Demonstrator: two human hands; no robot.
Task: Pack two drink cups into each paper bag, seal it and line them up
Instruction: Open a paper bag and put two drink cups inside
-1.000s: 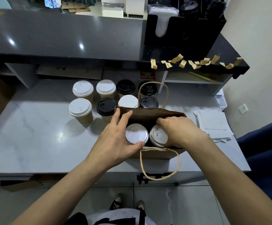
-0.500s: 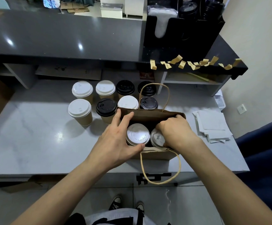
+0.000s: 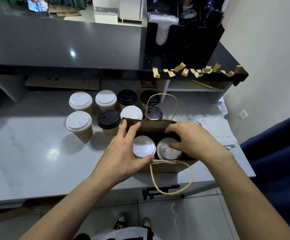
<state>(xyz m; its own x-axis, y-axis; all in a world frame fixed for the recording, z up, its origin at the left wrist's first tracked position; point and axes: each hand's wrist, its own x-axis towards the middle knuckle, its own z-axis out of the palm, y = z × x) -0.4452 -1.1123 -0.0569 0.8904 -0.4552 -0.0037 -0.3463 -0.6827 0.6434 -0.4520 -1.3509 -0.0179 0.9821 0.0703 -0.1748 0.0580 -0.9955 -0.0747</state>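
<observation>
Bag [image 3: 155,126] upright at near counter [image 3: 28,153] edge, mouth open, two white-lidded cups inside side by side: left cup [image 3: 144,149], right cup [image 3: 168,150]. Left hand [image 3: 123,151] grips bag's left rim, thumb on near edge, fingers over far edge. Right hand [image 3: 191,141] curled over right cup, fingertips on lid. Eight spare cups [image 3: 79,124] just beyond bag, far left. Paper stack [image 3: 217,130] right of bag.

Your right hand [image 3: 191,142] covers the far right edge of the right lid [image 3: 168,151], and your left hand [image 3: 123,149] hides the left rim of the bag [image 3: 158,126]. The bag walls hide both cups below their lids. The bag also cuts off two cups behind it [image 3: 152,113]. Print on the paper strips [image 3: 195,71] is too small to read. Your shoes [image 3: 120,221] are partly cut off.
</observation>
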